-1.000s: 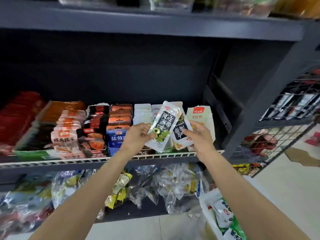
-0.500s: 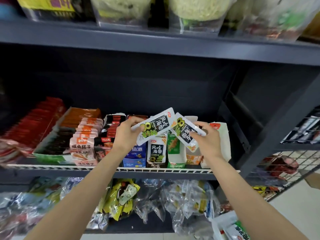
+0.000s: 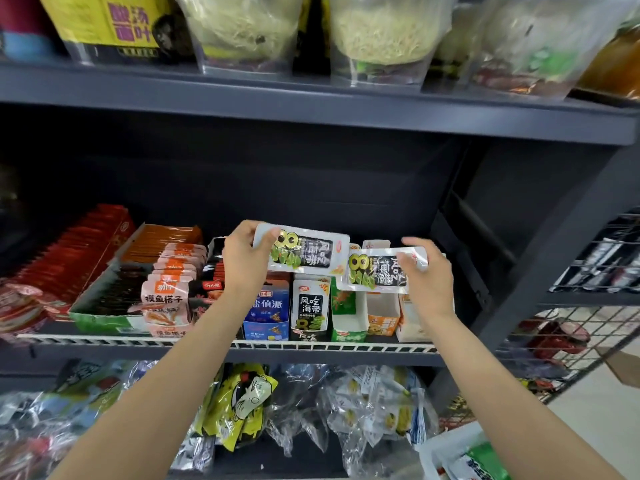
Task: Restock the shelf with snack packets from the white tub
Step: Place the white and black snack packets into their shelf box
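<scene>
My left hand (image 3: 244, 259) grips one end of a white-and-black seaweed snack packet (image 3: 306, 251), held sideways above the middle shelf. My right hand (image 3: 427, 271) holds a second matching packet (image 3: 375, 270), also sideways, just right of the first. Both hang over a row of open display boxes; one box (image 3: 309, 311) holds the same seaweed packets upright. The white tub (image 3: 450, 455) shows at the bottom right corner with packets inside it.
The middle shelf's white wire front rail (image 3: 242, 344) runs below the boxes. Orange and red snack boxes (image 3: 162, 282) fill its left side. Bagged noodles (image 3: 381, 36) stand on the shelf above, plastic-wrapped goods (image 3: 363, 403) below. A wire rack (image 3: 588, 323) stands at right.
Both hands have lifted the two packets and turned them from upright to lying sideways, spreading them apart. The view has tilted up, so the upper shelf now shows.
</scene>
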A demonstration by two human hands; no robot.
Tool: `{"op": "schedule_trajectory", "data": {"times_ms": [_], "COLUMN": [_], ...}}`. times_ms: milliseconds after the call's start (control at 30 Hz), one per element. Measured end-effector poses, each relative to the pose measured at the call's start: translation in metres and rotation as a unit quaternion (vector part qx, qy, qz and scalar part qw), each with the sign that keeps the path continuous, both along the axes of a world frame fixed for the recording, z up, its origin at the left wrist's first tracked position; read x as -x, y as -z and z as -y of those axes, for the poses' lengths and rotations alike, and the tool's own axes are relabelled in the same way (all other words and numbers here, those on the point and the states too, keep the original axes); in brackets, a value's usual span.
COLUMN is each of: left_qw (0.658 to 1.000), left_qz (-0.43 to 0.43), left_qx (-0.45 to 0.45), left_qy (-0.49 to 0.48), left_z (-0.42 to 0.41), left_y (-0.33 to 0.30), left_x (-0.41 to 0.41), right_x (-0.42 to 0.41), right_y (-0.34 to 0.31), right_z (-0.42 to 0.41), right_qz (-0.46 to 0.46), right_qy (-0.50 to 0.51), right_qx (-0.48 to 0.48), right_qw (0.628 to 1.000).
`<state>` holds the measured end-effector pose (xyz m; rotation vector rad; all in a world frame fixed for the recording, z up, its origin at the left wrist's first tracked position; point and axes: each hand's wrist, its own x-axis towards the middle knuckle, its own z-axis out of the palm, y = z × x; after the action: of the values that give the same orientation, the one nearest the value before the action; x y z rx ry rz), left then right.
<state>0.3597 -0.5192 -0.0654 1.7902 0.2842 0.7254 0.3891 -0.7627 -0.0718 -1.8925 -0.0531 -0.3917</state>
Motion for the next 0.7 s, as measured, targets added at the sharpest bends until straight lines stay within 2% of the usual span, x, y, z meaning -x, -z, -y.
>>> {"op": "schedule_trajectory", "data": {"times_ms": [133, 233, 367, 467, 600, 700], "left_qw": [0.995, 0.995, 0.993, 0.988, 0.940, 0.914], "left_qz": [-0.051, -0.077, -0.083, -0.108, -0.169, -0.151], "left_qx": [0.077, 0.048, 0.055, -0.038, -0.208, -0.288], "left_qy": [0.024, 0.033, 0.067, 0.100, 0.211, 0.241], "left_z": [0.009, 0.023, 0.039, 0.037, 0.027, 0.034], "left_y": [0.012, 0.020, 0.025, 0.022, 0.007, 0.003], "left_x": [-0.002, 0.001, 0.006, 0.013, 0.015, 0.006], "right_x": [0.002, 0.002, 0.004, 0.003, 0.002, 0.005], "right_y": [0.001, 0.001, 0.005, 0.007, 0.000, -0.003], "right_z": [0.002, -0.005, -0.014, -0.013, -0.009, -0.019], "right_qz": [0.000, -0.033, -0.087, -0.086, -0.069, -0.049], "right_qy": [-0.022, -0.033, -0.062, -0.048, -0.087, -0.132], "right_qx": [0.012, -0.029, -0.113, -0.077, 0.017, 0.129], "right_qw": [1.000, 0.998, 0.988, 0.992, 0.994, 0.982]}}
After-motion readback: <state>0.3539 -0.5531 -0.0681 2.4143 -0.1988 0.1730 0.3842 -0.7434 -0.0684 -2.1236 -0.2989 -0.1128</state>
